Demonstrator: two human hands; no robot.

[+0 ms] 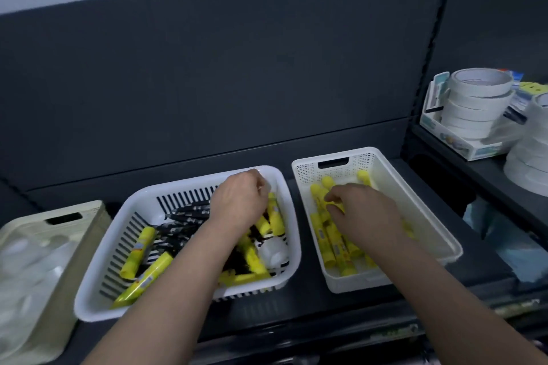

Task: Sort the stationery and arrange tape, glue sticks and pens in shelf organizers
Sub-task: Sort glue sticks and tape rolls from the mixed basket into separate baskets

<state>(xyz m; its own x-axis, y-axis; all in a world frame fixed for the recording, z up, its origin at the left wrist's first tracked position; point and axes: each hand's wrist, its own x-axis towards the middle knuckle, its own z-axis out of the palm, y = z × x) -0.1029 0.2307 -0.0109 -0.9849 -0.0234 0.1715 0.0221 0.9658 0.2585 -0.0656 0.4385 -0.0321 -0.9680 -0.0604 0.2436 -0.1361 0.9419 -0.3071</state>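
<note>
A white slotted basket in the middle holds black pens, yellow glue sticks and a white tape roll. My left hand reaches into its far right corner with the fingers curled down next to glue sticks; whatever they hold is hidden. To the right, a white mesh basket contains only yellow glue sticks. My right hand is inside it, thumb and fingers pinching the glue stick that lies on top. A cream basket at the left holds pale tape rolls.
All three baskets stand on a dark shelf with a dark back panel. A higher shelf at the right carries a stack of white tape rolls in a display box, with another tape stack beside it.
</note>
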